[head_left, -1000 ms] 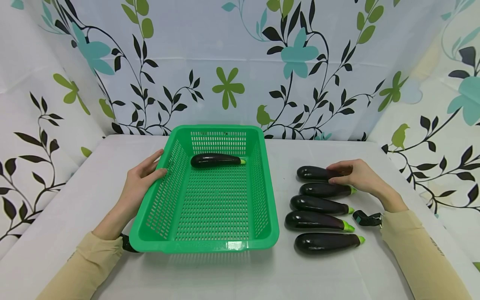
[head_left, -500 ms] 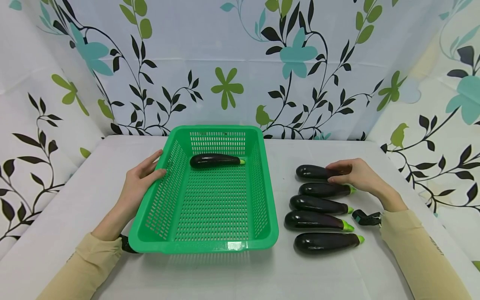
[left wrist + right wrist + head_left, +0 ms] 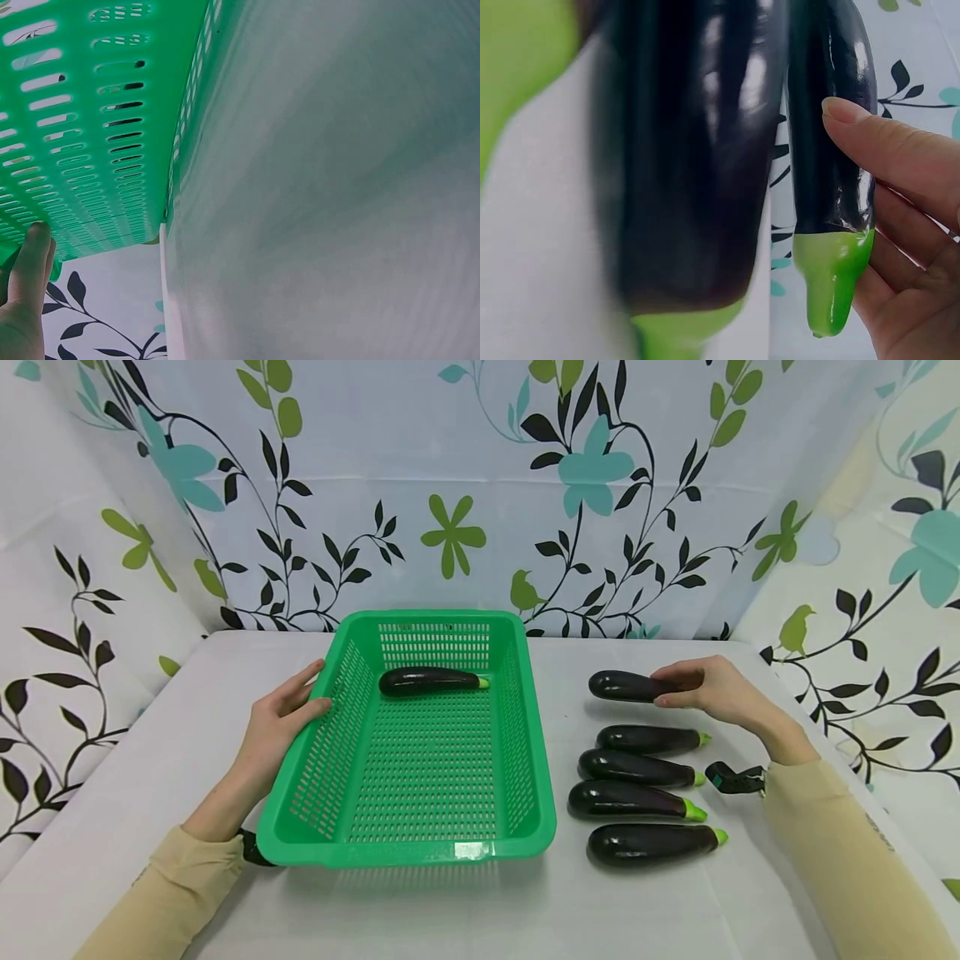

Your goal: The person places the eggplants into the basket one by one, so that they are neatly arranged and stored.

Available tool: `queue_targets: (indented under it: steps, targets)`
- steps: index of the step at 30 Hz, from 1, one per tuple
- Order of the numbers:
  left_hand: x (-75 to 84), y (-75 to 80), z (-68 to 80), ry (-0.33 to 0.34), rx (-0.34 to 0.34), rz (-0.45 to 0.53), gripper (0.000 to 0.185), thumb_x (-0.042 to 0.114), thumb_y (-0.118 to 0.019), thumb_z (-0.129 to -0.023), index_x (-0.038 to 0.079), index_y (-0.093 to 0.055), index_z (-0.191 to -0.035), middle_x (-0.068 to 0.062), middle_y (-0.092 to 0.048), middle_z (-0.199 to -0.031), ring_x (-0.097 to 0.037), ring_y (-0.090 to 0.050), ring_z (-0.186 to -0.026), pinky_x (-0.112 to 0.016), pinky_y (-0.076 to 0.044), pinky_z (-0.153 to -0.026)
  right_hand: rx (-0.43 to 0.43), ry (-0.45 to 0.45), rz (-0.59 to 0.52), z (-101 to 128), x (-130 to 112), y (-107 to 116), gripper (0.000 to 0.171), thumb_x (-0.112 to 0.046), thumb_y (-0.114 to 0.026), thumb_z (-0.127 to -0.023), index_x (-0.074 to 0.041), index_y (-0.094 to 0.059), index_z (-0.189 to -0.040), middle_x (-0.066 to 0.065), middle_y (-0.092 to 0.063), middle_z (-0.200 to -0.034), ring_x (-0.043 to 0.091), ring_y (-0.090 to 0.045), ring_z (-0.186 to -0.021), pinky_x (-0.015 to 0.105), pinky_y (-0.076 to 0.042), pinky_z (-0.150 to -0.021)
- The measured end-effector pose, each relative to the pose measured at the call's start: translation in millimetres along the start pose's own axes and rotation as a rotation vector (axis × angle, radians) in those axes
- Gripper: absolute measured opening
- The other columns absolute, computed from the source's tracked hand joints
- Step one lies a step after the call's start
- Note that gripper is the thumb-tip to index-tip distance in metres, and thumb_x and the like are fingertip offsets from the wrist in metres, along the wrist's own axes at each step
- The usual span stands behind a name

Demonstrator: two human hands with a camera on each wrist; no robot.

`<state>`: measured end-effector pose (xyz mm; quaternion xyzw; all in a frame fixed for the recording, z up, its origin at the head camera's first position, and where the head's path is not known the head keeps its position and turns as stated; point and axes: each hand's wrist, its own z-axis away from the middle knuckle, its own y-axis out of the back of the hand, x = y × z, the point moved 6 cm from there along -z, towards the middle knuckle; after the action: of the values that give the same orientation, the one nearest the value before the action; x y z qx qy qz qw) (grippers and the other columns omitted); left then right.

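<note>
Right of the basket, the far eggplant [image 3: 626, 686] is pinched near its green stem end by the right hand [image 3: 708, 689], fingers and thumb curled round it; it looks lifted just clear of the white tabletop [image 3: 480, 910], apart from the row below it. The right wrist view shows the same eggplant [image 3: 832, 135] against the fingers [image 3: 889, 146], with its green cap [image 3: 831, 281] over the palm. To carry it well, my judgement is: keep the grip near the stem, hold it level, clear the basket's right wall, then lay it down parallel to the one already inside.

Four more eggplants [image 3: 645, 793] lie side by side on the table, stems pointing right, close together but whether they touch is unclear.

The green slotted basket [image 3: 540, 827] holds one eggplant [image 3: 427, 681] lying crosswise at its far end; the other part of its floor is bare. The left hand [image 3: 281, 722] grips the basket's left rim, thumb over the edge, steadying it; the left wrist view shows fingers [image 3: 30, 262] against the slotted wall [image 3: 97, 127].

A small dark strap piece [image 3: 731, 778] lies by the right sleeve.
</note>
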<state>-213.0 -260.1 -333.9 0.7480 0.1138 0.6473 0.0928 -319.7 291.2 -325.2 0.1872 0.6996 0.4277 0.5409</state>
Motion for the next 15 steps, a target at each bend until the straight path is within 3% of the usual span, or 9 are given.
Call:
queue_targets:
  steps: [15]
  targets:
    - [0.0,-0.2,-0.2,-0.005,-0.002,-0.002,0.063,0.027,-0.058,-0.103,0.018,-0.031,-0.159,-0.026,-0.042,-0.152,0.006,-0.065,-0.098,-0.02,-0.059,-0.075,-0.003,-0.002,0.041,-15.8,-37.5,11.3,0.043,-0.032,-0.08,-0.087,-0.01,-0.071,-0.122,0.009,-0.073,-0.112,0.015,-0.067,-0.092,0.022,-0.053,-0.072]
